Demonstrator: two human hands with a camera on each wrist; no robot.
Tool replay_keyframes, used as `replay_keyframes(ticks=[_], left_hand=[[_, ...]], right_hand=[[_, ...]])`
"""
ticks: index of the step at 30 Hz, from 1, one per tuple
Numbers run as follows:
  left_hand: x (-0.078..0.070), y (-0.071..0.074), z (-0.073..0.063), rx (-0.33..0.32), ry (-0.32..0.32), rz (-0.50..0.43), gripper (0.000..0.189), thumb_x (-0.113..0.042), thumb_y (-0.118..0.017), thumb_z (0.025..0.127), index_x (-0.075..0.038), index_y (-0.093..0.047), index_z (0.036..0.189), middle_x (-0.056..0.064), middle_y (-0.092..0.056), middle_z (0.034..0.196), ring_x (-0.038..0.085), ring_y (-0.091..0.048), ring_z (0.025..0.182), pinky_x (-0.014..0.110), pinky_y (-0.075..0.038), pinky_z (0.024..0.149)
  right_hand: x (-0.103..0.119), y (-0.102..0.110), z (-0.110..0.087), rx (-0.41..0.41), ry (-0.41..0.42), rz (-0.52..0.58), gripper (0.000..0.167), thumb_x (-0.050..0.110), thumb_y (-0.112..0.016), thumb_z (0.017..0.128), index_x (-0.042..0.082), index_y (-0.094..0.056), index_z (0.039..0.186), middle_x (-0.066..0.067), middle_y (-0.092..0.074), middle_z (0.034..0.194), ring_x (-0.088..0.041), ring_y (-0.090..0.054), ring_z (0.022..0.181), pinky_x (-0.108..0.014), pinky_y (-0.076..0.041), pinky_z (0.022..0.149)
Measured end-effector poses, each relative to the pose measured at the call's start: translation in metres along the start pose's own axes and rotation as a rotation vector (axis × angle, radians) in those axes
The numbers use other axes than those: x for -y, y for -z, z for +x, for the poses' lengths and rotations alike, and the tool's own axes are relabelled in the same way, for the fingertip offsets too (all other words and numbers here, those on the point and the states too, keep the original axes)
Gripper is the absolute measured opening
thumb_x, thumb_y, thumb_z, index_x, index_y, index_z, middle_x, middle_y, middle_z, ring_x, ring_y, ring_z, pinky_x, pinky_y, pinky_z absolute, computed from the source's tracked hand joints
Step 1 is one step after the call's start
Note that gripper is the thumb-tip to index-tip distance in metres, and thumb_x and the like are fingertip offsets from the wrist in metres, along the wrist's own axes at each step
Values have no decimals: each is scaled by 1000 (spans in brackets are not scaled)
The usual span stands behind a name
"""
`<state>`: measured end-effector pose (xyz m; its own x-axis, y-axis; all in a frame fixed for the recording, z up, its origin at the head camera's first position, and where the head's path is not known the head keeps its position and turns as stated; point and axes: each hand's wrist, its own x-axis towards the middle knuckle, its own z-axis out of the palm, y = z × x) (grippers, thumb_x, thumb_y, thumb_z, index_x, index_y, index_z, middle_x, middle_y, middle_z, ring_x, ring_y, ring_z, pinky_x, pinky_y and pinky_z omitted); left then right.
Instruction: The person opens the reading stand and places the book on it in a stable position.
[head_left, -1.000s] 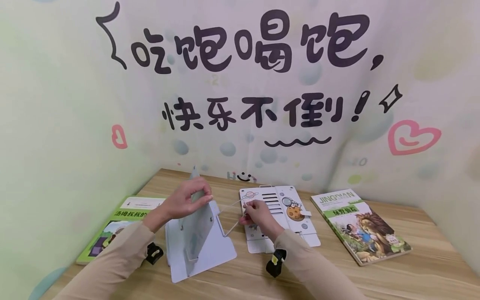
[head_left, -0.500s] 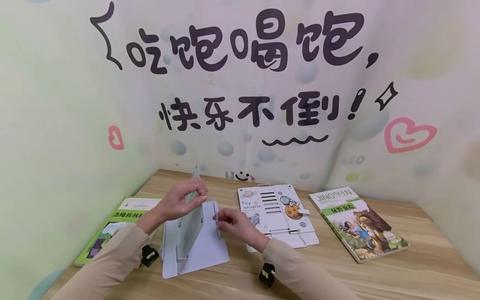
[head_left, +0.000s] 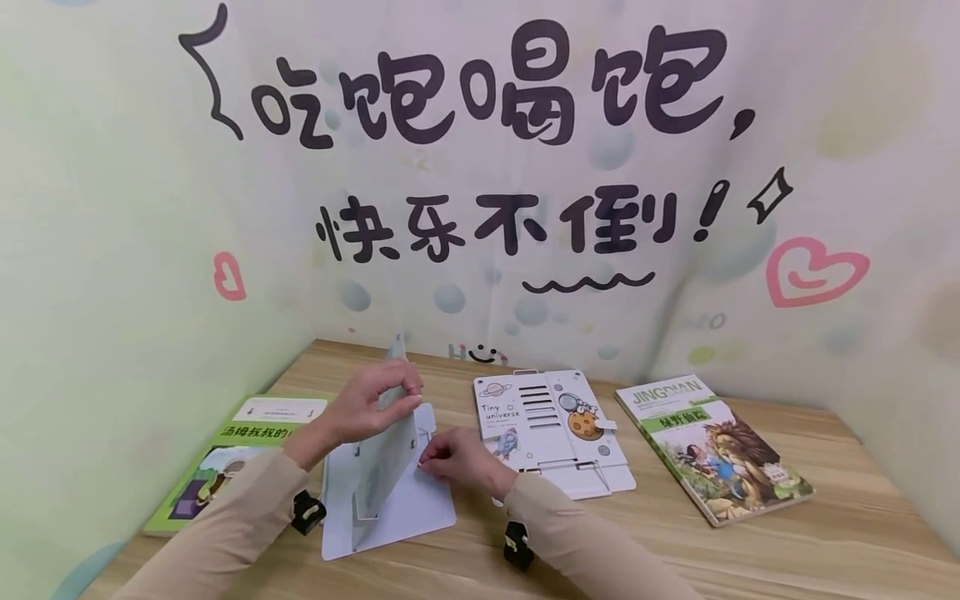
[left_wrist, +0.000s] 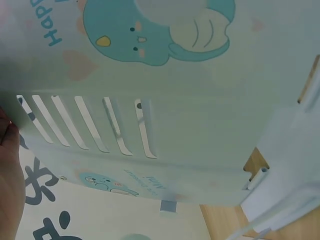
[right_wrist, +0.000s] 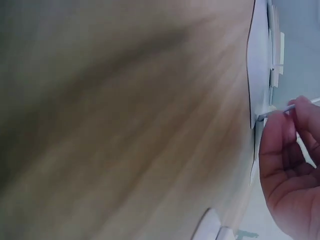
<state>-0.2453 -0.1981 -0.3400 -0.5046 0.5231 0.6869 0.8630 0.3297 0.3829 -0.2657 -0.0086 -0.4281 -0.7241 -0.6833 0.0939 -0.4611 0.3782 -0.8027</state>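
A pale bookstand (head_left: pixel 408 521) is unfolded on the table, its base lying flat and its slotted back panel (left_wrist: pixel 200 125) raised steeply. In the left wrist view the panel carries a blue dinosaur print. My left hand (head_left: pixel 367 404) grips the panel's upper edge with fingers curled over it; only part of this hand (left_wrist: pixel 10 165) enters the left wrist view. Low behind the panel, my right hand (head_left: pixel 465 458) pinches the stand's thin wire support (right_wrist: pixel 265 116) between thumb and fingertips, close over the base.
A second white bookstand (head_left: pixel 551 446) with an astronaut print lies folded right of my right hand. A lion-cover book (head_left: pixel 720 467) lies farther right. A green book (head_left: pixel 240 442) sits at left, partly behind my left arm. A printed wall (head_left: pixel 480 317) backs the table.
My right hand has moved left and down, swinging the wire support from out over the second bookstand in toward the base. My left hand keeps its hold on the panel.
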Motion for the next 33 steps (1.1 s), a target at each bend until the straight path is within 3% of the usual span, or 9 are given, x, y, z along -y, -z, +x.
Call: replay_keyframes(ticks=[6,8,11,20,24,30,33], left_hand=[[-7,-4,4,6,18,6,22,12,-66,76,-8,-57,78,3,-58,81,15,-52,79,28,-47,70],[3,-7,1,5,17,-8,23,9,-66,77,-12,-57,79,0,-59,83,14,-52,80,28,-47,72],[6,-9,0,7,7,-33,23,7,-66,79,-15,-58,80,-3,-59,85,12,-52,82,26,-46,74],[7,-11,0,4,6,-29,24,8,-66,78,-14,-57,80,-2,-58,84,12,-52,81,26,-46,73],[-1,-11,3,1,9,-24,23,12,-66,76,-9,-57,77,3,-58,80,16,-52,80,27,-46,72],[-26,-5,11,14,26,-37,20,14,-64,76,-4,-55,75,8,-57,77,19,-52,78,28,-46,71],[-24,-5,10,15,27,-41,20,15,-63,76,-4,-55,76,8,-57,78,19,-52,78,28,-46,71]], right_hand=[[0,1,-3,9,-81,16,5,1,-67,83,-1,-69,79,1,-59,65,-5,-47,53,-13,-40,47],[0,1,-4,11,-100,35,5,0,-67,83,-2,-68,79,0,-59,64,-6,-47,51,-13,-40,45],[1,0,-6,16,-134,58,5,1,-67,83,-2,-68,79,0,-58,62,-7,-47,48,-12,-40,43],[0,0,-7,12,-245,128,9,6,-69,83,0,-69,76,0,-61,62,-6,-46,44,-13,-39,41],[0,-1,-7,14,-269,156,8,6,-69,84,1,-70,78,1,-61,63,-6,-47,45,-13,-39,42],[1,-2,-9,17,-298,187,6,5,-69,84,1,-69,79,2,-58,61,-6,-47,45,-13,-40,42],[2,-2,-10,17,-309,203,5,5,-69,83,0,-69,80,2,-57,59,-6,-48,45,-13,-40,41]])
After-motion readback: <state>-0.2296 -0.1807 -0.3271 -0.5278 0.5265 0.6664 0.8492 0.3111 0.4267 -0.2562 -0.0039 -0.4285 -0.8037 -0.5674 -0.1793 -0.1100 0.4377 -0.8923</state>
